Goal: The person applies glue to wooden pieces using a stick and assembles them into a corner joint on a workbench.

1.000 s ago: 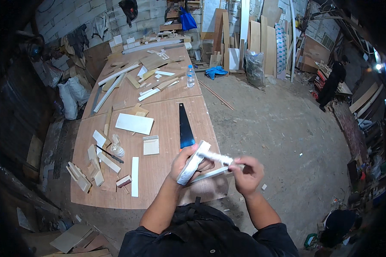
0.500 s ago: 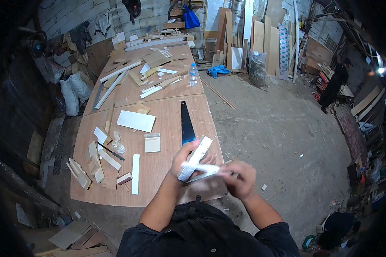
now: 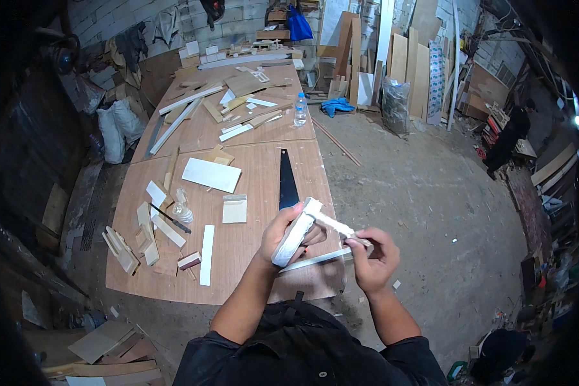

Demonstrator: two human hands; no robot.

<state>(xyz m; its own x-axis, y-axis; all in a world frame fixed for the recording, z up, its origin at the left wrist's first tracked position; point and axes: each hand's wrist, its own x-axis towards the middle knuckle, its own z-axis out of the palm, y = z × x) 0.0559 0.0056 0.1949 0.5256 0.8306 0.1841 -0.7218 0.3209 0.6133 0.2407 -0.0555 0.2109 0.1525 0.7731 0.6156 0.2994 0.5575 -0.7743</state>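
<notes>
Two white wooden strips (image 3: 315,226) joined at an angle, left hand (image 3: 288,233) wrapping one, right hand (image 3: 372,258) pinching the other.

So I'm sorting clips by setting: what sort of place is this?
Most likely a carpentry workshop. A long plywood table is strewn with wood offcuts, a handsaw lies on it, and boards lean against the far wall.
</notes>
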